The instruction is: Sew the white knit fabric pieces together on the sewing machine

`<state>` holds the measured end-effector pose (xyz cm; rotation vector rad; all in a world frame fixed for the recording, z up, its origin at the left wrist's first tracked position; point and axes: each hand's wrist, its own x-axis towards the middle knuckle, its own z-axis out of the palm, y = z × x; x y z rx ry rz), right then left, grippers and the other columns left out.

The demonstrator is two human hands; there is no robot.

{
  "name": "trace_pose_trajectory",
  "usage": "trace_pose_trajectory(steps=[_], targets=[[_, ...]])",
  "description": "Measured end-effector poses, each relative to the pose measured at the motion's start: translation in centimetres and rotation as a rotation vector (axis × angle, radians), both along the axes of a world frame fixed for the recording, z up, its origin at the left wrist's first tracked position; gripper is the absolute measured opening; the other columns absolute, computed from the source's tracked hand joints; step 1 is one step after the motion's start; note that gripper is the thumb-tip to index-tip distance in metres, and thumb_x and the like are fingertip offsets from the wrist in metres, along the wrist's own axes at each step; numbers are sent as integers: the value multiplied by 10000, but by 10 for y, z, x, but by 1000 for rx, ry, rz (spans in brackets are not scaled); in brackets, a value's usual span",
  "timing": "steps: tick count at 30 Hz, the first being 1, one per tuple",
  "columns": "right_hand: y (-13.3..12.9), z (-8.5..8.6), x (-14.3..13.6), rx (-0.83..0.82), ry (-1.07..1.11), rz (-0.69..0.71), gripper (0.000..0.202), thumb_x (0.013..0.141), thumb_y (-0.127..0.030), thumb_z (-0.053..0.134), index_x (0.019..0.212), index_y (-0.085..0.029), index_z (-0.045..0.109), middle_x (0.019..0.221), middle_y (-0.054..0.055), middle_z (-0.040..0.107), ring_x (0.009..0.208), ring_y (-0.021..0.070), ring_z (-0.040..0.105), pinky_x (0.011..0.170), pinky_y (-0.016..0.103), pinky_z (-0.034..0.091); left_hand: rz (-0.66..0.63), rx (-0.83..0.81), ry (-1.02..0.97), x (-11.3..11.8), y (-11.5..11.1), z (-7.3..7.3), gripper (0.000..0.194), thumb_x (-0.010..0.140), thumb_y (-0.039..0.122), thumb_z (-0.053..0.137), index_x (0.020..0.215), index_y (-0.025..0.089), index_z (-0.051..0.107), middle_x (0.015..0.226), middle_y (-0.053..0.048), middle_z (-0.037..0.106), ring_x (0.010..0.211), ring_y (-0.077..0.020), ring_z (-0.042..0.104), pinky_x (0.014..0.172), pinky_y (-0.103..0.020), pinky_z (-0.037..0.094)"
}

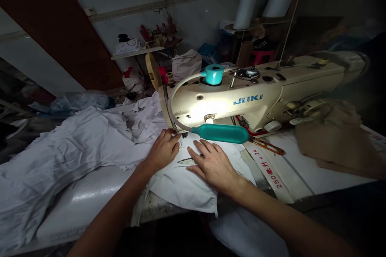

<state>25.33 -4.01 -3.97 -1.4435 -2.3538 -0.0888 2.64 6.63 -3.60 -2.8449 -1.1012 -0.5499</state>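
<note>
From the head view, the left hand [163, 150] lies palm-down on the white fabric [181, 180], fingers together and pressed flat just beside the needle area of the cream sewing machine [256, 96], apparently to keep the cloth from shifting. The right hand [214, 164] rests flat on the same piece, fingers slightly spread, clamped on nothing, seemingly smoothing it. The fabric sits under the machine's head, spilling over the table's [304, 176] near edge. A teal lamp [220, 133] lights the spot. Orange-handled snips [268, 146] lie near the machine's base. More pale cloth [60, 156] heaps to the left; thread cones [245, 8] stand behind in a dim, cluttered room.
</note>
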Motion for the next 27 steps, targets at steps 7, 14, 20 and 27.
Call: trace_pose_trajectory(steps=[7,14,20,27], targets=[[9,-4,-2,9,-32,-6,534,1051,-545,515,1483,-236,573,1503,180,559,1357,376,508,1046,523,463,-60,8,26,-12,15,0,412,998,211,513,1388,218,646,1229,-132,631,1166,-298,545,998,-458,528],[17,-5,-7,16,-54,-18,546,1049,-555,514,1483,-229,572,1495,197,563,1367,366,500,1056,517,453,-70,0,64,-14,26,6,427,963,192,533,1372,235,650,1272,-128,626,1188,-309,544,1021,-482,516],[17,-6,-8,-14,-77,-24,548,1067,-553,469,1508,-241,554,1542,187,527,1395,366,482,1072,518,448,-97,-14,94,-17,30,11,387,968,181,553,1336,215,667,1296,-128,635,1202,-305,561,1061,-482,502],[16,-3,-10,-44,-88,-63,572,1067,-571,457,1548,-269,516,1595,167,477,1426,375,458,1087,534,446,19,112,161,-4,-8,5,395,975,35,490,1342,129,605,1289,-141,651,1223,-287,583,1030,-429,526]])
